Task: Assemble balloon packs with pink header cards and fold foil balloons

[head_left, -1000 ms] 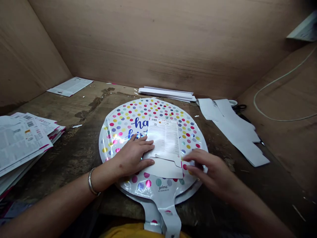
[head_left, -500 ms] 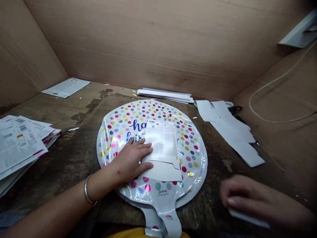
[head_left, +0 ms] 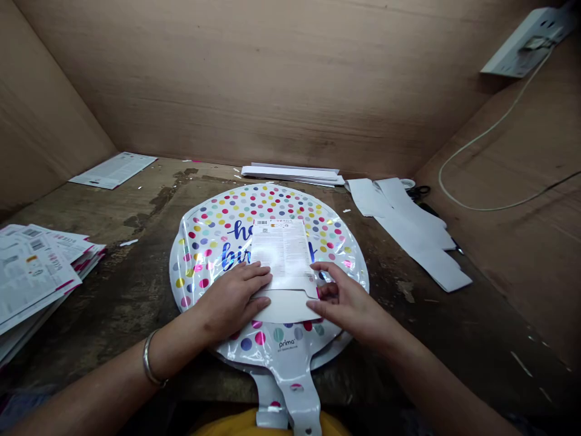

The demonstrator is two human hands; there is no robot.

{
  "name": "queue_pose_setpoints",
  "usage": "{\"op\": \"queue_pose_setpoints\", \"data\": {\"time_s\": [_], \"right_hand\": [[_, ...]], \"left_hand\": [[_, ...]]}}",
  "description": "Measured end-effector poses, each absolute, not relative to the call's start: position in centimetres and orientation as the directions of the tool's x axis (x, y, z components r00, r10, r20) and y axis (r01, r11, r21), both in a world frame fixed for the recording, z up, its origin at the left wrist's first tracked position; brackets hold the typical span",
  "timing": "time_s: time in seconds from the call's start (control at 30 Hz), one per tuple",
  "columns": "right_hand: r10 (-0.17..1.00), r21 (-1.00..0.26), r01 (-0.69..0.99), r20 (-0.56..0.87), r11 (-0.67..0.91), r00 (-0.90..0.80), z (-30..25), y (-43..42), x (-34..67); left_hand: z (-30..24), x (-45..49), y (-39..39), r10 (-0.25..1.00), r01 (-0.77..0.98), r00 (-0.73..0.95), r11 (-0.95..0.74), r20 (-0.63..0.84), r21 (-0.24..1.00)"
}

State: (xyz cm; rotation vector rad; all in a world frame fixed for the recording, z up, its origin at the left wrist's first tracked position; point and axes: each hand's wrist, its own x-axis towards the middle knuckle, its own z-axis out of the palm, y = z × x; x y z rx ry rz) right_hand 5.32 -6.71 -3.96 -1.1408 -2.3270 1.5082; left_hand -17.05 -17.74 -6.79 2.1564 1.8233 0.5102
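Note:
A white printed card envelope with a barcode and a blank lower flap lies on a round foil balloon. The balloon is white with coloured dots and blue lettering, partly hidden by the envelope; its tail points toward me. My left hand is open and flat, its fingertips on the envelope's left edge. At the right edge is my right hand, with thumb and index finger apart, both touching the card. Its other fingers curl beside the edge. Another balloon layer shows underneath.
Printed envelopes are stacked at left, and another lies at the back left. White paper strips sit along the back wall, with more strips at right. Black scissors lie behind these. A cable hangs from a socket.
My right hand has come in from the lower right to the envelope's right edge, and the white strip is gone from it. My left hand stays on the envelope. The view has shifted slightly.

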Motion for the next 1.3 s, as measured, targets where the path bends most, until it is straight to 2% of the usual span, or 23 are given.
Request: {"op": "queue_pose_setpoints", "data": {"time_s": [0.07,0.13,0.27,0.43,0.57,0.73,0.83,0.9,1.0,1.07,1.2,1.3], "right_hand": [[0.584,-0.731,0.48,-0.137,0.485,-0.8,-4.2,-7.4,5.9],[0.5,-0.59,0.418,-0.027,0.691,-0.866,-4.7,-8.0,6.4],[0.474,-0.475,0.378,0.096,0.795,-0.875,-6.2,-8.2,6.5],[0.469,-0.432,0.377,0.125,0.819,-0.874,-6.5,-7.8,6.3],[0.47,-0.362,0.375,0.224,0.853,-0.854,-5.9,-8.5,5.7],[0.503,-0.508,0.325,0.263,0.798,-0.823,-6.2,-8.8,4.8],[0.559,-0.586,0.348,0.223,0.731,-0.799,-6.2,-8.3,4.5],[0.607,-0.589,0.423,0.149,0.689,-0.781,-6.0,-8.0,4.2],[0.703,-0.5,0.597,0.034,0.627,-0.711,-5.6,-7.5,3.6],[0.756,-0.427,0.688,-0.014,0.587,-0.654,-5.5,-7.5,3.3],[0.792,-0.356,0.738,0.007,0.573,-0.611,-5.5,-8.0,2.9],[0.795,-0.358,0.731,0.057,0.58,-0.603,-5.7,-8.3,2.9]], "left_hand": [[-6.6,-17.2,-17.8,0.984,0.888,0.157,-0.176,0.079,0.425],[-6.4,-17.2,-17.9,0.983,0.888,0.164,-0.183,0.081,0.423],[-6.4,-16.5,-18.3,0.974,0.897,0.184,-0.222,0.133,0.383],[-6.9,-15.0,-19.0,0.944,0.905,0.236,-0.3,0.231,0.303],[-7.4,-14.6,-19.5,0.93,0.904,0.256,-0.327,0.265,0.275],[-7.8,-14.6,-19.7,0.934,0.902,0.231,-0.311,0.273,0.301],[-7.5,-14.6,-19.3,0.957,0.892,0.108,-0.213,0.269,0.399],[-7.1,-14.7,-19.0,0.972,0.88,0.002,-0.114,0.237,0.46],[-6.4,-14.8,-18.5,0.983,0.856,-0.151,0.076,0.106,0.511],[-6.1,-15.0,-18.2,0.967,0.846,-0.248,0.189,0.055,0.499],[-5.9,-15.4,-17.4,0.93,0.842,-0.358,0.283,0.083,0.46],[-5.7,-16.1,-16.3,0.925,0.782,-0.38,0.323,-0.003,0.533]]}}
